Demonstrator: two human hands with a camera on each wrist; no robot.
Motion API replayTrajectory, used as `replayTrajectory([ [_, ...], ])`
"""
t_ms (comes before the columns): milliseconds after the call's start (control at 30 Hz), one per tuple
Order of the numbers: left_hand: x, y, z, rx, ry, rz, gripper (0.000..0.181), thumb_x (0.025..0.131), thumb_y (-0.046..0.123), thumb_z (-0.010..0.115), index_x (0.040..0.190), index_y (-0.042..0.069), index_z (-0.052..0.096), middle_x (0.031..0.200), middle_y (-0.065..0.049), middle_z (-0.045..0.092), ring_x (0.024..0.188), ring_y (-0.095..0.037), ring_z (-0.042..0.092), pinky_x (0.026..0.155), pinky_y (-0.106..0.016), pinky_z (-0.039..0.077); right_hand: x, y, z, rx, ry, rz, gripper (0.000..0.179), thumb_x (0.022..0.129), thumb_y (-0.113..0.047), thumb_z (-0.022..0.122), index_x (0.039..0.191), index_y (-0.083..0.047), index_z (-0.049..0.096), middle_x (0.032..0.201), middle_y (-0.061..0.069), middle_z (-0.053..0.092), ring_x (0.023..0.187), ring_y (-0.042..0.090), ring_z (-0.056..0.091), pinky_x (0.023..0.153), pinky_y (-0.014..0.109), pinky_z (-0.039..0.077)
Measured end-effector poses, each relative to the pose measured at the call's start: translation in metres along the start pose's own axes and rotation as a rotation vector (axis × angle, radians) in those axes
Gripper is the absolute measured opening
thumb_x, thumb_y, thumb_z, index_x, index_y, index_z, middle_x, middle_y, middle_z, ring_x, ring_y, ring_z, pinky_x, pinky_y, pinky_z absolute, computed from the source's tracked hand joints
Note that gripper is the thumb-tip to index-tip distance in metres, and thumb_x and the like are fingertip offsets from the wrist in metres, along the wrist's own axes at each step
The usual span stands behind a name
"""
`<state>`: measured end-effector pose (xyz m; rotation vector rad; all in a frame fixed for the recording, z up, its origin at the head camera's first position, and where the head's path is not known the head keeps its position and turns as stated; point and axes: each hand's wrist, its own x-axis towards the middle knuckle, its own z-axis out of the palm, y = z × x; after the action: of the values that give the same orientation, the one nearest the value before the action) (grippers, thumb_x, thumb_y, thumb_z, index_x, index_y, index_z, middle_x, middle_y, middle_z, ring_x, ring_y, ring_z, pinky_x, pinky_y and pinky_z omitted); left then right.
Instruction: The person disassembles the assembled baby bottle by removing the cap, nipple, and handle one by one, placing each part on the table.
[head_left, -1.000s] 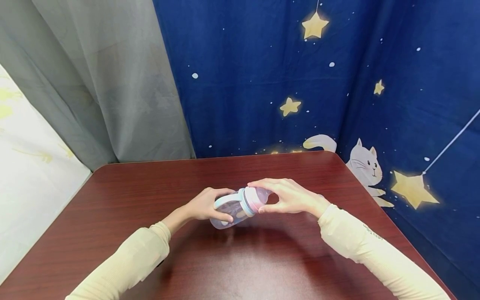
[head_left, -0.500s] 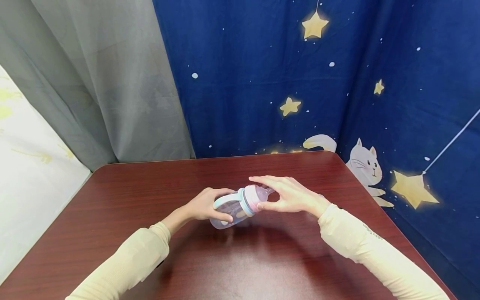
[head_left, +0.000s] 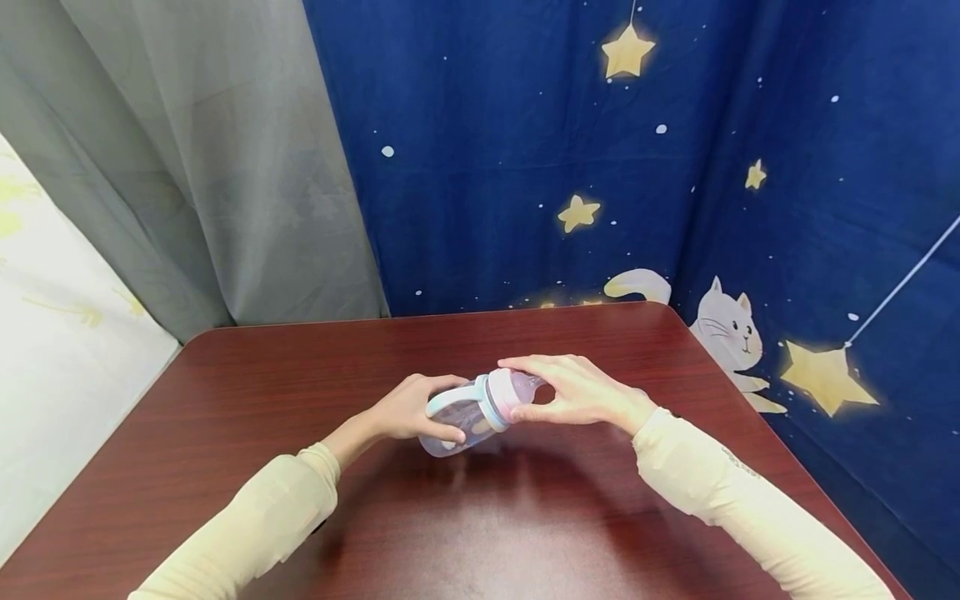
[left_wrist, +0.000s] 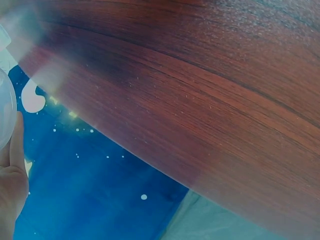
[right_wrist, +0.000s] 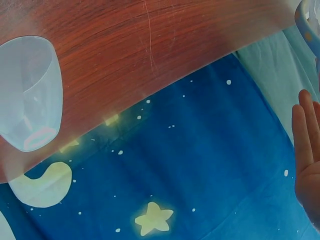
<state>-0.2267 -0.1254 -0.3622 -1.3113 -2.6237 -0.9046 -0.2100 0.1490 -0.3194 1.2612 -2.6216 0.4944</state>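
A clear baby bottle (head_left: 465, 425) with a pale blue handle (head_left: 453, 398) lies tilted above the table, its top to the right. My left hand (head_left: 412, 408) grips its body, thumb in front and fingers behind. My right hand (head_left: 581, 392) holds the pink collar (head_left: 506, 393) between thumb and fingers, close around the translucent teat (head_left: 527, 385). Only the bottle's rounded base (left_wrist: 6, 110) and part of the left hand (left_wrist: 12, 175) show in the left wrist view. The right hand (right_wrist: 309, 165) is cut off at the edge of its wrist view.
A translucent cup-shaped cover (right_wrist: 32, 92) stands on the reddish-brown table (head_left: 300, 367); the right wrist mostly hides it from the head view. Behind the table's far edge hang a grey curtain (head_left: 262, 167) and a blue starry curtain (head_left: 480, 167).
The right hand's fingers loosened and lifted slightly off the collar half a second ago, and have closed down on it again now. The left hand and bottle stay nearly still.
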Motion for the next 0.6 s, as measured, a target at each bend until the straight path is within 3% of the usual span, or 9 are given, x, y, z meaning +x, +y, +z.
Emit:
replayTrajectory([
  [200, 0.0002, 0.0009, 0.0005, -0.01, -0.008, 0.004, 0.065, 0.063, 0.049, 0.072, 0.114, 0.012, 0.055, 0.087, 0.01, 0.06, 0.071, -0.004, 0.053, 0.06, -0.023, 0.044, -0.0007, 0.0005, 0.0001, 0.012, -0.007, -0.006, 0.068, 0.074, -0.064, 0.05, 0.128, -0.024, 0.045, 0.122, -0.011, 0.049, 0.105, 0.003, 0.047, 0.082, 0.028, 0.04],
  [600, -0.0004, 0.004, 0.0, -0.034, -0.017, -0.01, 0.064, 0.063, 0.048, 0.073, 0.113, 0.012, 0.055, 0.087, 0.01, 0.06, 0.072, -0.004, 0.054, 0.061, -0.023, 0.045, -0.003, 0.0013, -0.0026, 0.065, 0.009, -0.1, 0.063, 0.076, -0.056, 0.057, 0.129, -0.025, 0.044, 0.122, -0.012, 0.048, 0.104, 0.003, 0.047, 0.081, 0.027, 0.041],
])
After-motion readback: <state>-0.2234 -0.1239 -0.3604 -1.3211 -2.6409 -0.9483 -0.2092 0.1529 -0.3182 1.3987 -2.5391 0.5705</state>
